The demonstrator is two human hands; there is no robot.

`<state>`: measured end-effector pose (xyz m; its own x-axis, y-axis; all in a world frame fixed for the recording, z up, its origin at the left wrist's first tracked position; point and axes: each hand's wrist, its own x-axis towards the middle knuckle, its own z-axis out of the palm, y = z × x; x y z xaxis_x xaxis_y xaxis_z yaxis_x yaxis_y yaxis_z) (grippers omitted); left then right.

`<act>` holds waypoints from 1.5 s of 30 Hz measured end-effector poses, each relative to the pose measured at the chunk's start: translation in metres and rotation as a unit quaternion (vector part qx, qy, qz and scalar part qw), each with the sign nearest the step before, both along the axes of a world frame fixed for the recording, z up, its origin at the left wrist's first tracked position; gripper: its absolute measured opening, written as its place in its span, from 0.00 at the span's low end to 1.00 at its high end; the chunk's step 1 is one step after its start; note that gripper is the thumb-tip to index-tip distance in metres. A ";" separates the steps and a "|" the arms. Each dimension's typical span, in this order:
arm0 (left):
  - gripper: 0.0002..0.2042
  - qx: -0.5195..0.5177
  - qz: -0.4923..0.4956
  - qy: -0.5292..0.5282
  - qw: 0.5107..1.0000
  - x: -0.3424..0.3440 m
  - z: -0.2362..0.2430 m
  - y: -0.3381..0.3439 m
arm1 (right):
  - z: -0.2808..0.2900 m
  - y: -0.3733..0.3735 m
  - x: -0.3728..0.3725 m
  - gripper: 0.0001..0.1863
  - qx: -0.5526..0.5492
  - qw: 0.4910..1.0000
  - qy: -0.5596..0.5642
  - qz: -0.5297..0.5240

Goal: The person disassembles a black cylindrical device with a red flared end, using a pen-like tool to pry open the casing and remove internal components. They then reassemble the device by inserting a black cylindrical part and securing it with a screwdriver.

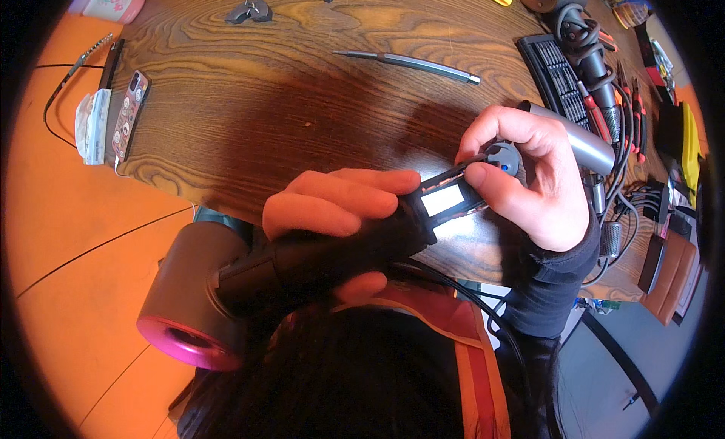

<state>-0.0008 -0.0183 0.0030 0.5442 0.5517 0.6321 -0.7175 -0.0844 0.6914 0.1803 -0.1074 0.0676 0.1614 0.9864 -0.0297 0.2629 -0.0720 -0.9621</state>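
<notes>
A hair dryer (200, 288) with a grey round head and a pink ring lies across my lap side of the table, its black handle pointing up to the right. My left hand (332, 203) wraps round that handle, fingers over the top and thumb below. At the handle's far end an inner frame with a white label and copper-coloured strips is exposed. My right hand (540, 178) pinches the frame's end between thumb and forefinger, beside a round grey end piece (502, 158). Past these fingers lies a loose grey metal tube (585, 146). A slim grey screwdriver (423, 65) rests farther back.
A small dark grey part (249, 11) sits at the back left. Along the left edge are a phone (130, 115) and a clear packet (92, 127). To the right stand a black bit case (553, 78), a coiled thick cable (575, 27), red-handled tools (640, 122) and several black cords.
</notes>
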 end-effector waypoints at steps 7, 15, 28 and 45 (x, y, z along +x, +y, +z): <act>0.21 -0.013 -0.012 -0.037 0.999 0.005 -0.004 0.002 | -0.002 0.002 -0.005 0.04 -0.007 0.997 0.071 -0.019; 0.20 -0.051 -0.022 -0.028 0.998 0.005 -0.002 -0.001 | -0.004 0.004 -0.008 0.05 0.040 0.998 0.050 0.009; 0.19 -0.067 -0.020 0.015 0.997 0.005 0.005 -0.005 | -0.001 0.001 -0.003 0.06 0.003 0.995 0.099 0.009; 0.19 -0.078 -0.053 0.021 0.995 0.008 0.005 -0.005 | 0.000 -0.001 -0.009 0.07 -0.012 0.998 0.053 -0.005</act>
